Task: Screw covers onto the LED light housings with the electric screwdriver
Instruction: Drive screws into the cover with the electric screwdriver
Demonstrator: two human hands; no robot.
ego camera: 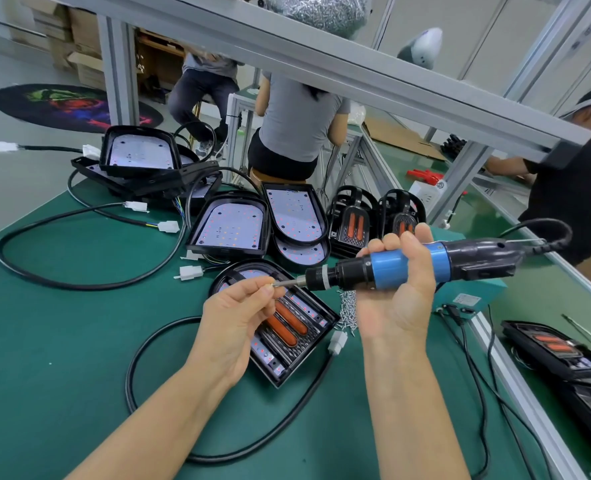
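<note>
**Screw set to the driver bit above a covered housing**

The right hand [399,289] wraps its curled fingers and thumb around the blue barrel of the electric screwdriver [408,265], palm turned up toward the camera, forearm rising from 6 o'clock. The tool lies nearly level, its bit pointing toward 9 o'clock and its cord trailing off toward 3 o'clock.

The left hand [238,317] comes in from 7 o'clock with the wrist bent back, thumb and forefinger pinching a small screw [276,284] at the bit's tip; the other fingers are curled underneath.

Directly below both hands, at the centre of the green bench [62,341], lies an LED light housing [287,327] with its black cover and two orange lenses facing up. Its black cable [169,341] loops toward 7 o'clock. A heap of loose screws [347,311] sits just beside the housing at its 3 o'clock side.

Toward 12 o'clock, open housings [231,225] showing white LED boards are stacked and overlapped, and two more covered units [353,220] stand toward 1 o'clock. Other people sit beyond the bench.
</note>
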